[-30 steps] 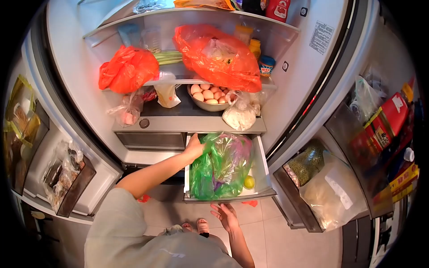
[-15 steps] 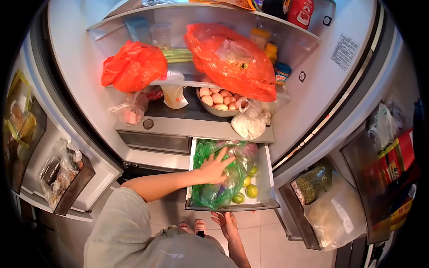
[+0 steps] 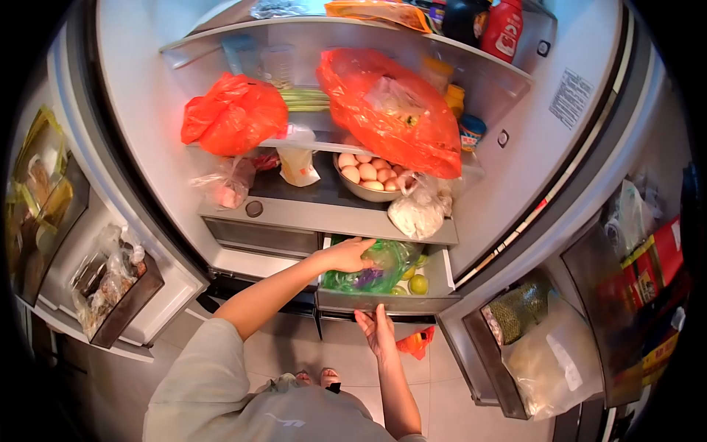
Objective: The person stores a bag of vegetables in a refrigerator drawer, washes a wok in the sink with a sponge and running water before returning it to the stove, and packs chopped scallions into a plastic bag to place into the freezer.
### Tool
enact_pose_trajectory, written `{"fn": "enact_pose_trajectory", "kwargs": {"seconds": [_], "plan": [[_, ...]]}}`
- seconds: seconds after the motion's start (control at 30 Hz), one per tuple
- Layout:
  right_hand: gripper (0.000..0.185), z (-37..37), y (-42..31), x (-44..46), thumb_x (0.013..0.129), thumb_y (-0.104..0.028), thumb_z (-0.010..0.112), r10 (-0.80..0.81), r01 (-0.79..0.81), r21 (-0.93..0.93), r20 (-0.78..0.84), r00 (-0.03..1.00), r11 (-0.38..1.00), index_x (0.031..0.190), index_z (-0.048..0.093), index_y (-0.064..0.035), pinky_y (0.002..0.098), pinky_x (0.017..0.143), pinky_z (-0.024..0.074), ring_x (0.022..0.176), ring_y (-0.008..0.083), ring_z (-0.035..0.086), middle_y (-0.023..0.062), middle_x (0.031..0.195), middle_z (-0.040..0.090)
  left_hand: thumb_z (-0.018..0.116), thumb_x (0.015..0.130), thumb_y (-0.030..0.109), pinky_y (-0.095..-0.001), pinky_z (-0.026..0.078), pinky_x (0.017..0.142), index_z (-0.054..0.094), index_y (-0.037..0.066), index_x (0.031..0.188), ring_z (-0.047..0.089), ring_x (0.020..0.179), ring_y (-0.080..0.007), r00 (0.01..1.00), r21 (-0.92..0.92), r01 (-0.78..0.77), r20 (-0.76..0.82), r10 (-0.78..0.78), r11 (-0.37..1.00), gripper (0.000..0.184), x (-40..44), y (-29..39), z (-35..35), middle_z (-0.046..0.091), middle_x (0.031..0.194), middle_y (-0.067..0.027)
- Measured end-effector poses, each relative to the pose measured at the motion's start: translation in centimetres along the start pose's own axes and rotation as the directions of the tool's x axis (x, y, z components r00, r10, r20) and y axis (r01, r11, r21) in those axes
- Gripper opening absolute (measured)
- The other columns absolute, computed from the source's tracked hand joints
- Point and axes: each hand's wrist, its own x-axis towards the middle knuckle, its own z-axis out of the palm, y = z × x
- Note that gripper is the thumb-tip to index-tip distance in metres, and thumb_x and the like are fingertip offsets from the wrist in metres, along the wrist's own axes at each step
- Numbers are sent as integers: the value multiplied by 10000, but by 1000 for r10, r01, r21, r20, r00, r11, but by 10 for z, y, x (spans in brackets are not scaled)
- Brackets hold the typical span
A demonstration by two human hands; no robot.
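Note:
A pulled-out fridge drawer [image 3: 427,303] holds a green plastic bag [image 3: 387,269], with something purple showing through it. Several yellow-green limes [image 3: 418,284] sit at its right side. My left hand [image 3: 347,255] reaches in and lies on top of the bag, fingers stretched over it; its fingertips are partly hidden. Just below, my right hand [image 3: 378,333] is at the drawer's front, fingers up and apart with nothing in them. Its fingertips come up to the front edge; whether they touch it I cannot tell.
Above the drawer are a bowl of eggs [image 3: 372,174], a white-filled clear bag [image 3: 417,214] and two red plastic bags [image 3: 236,116]. Both fridge doors stand open, their bins loaded, including a large clear bag [image 3: 552,361] at right. An orange-red item [image 3: 416,342] shows below the drawer.
The drawer has slid inward, its front edge now farther from me. Both hands have moved forward with it, and my left hand's fingers are less spread. The orange-red item below is more visible.

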Motion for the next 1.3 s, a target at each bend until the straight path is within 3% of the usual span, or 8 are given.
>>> {"fn": "enact_pose_trajectory", "kwargs": {"seconds": [0.3, 0.7, 0.8, 0.93, 1.13, 1.2, 1.27, 1.3], "plan": [[530, 37, -15, 97, 869, -438, 588, -20, 21, 11, -51, 998, 1000, 1074, 490, 42, 319, 749, 571, 822, 254, 625, 143, 919, 560, 568, 873, 184, -352, 407, 950, 582, 39, 1152, 521, 1132, -315, 858, -311, -129, -511, -51, 941, 315, -127, -7, -26, 551, 1212, -178], [539, 34, -33, 129, 842, -398, 647, -16, 17, 22, -34, 999, 1000, 1092, 482, 50, 324, 765, 563, 884, 276, 601, 136, 1022, 504, 558, 878, 114, -223, 442, 764, 610, 16, 1097, 561, 854, -93, 629, -718, -90, -578, -520, 690, 246, -194, -75, 13, 636, 953, -40], [510, 14, -34, 85, 851, -320, 663, -175, 131, -217, -194, 965, 967, 1184, 442, -2, 400, 866, 506, 996, 280, 548, 100, 1048, 508, 540, 889, 87, -203, 434, 738, 596, 2, 1114, 547, 833, -69, 493, -720, -171, -653, -575, 672, 247, -215, -91, 9, 627, 920, -31], [368, -93, -34, 8, 874, -230, 615, -244, 170, -278, -258, 935, 946, 1194, 496, -92, 446, 899, 458, 1069, 292, 533, 90, 1184, 532, 643, 807, 125, -334, 415, 930, 559, 0, 1144, 560, 1064, -259, 288, -443, -2, -859, -424, 897, 369, -229, -102, -29, 605, 1099, -159], [303, -244, -54, -116, 893, -282, 539, -239, -12, -340, -685, 688, 940, 1147, 515, -118, 360, 691, 484, 868, 192, 563, 44, 1026, 563, 805, 626, 225, -489, 239, 1074, 211, 79, 1436, 166, 1352, -441, 233, 197, 185, -960, 152, 963, 1015, -172, -66, -185, 122, 1492, -222], [257, -284, -65, -148, 889, -257, 514, -297, 89, -310, -733, 612, 947, 1113, 521, -131, 384, 702, 461, 857, 205, 550, 39, 1037, 550, 824, 584, 265, -533, 199, 1078, 172, 89, 1448, 102, 1355, -475, 200, 192, 389, -972, 121, 901, 1096, -147, -65, -227, 84, 1503, -213], [446, -306, -72, -184, 805, -400, 667, -357, 195, -301, -723, 591, 933, 1130, 507, -141, 510, 831, 479, 993, 271, 522, 83, 1061, 536, 815, 589, 250, -519, 207, 1081, 186, 88, 1444, 140, 1353, -458, 323, 119, 509, -944, -61, 853, 1074, -135, -58, -251, 133, 1491, -218], [333, -280, -87, -201, 856, -336, 598, -302, 193, -235, -809, 504, 953, 1095, 533, -114, 455, 757, 502, 857, 264, 550, 73, 937, 561, 810, 591, 243, -512, 212, 1083, 193, 88, 1443, 159, 1352, -449, 372, 93, 569, -915, -155, 817, 1063, -130, -56, -262, 157, 1486, -221]]}}
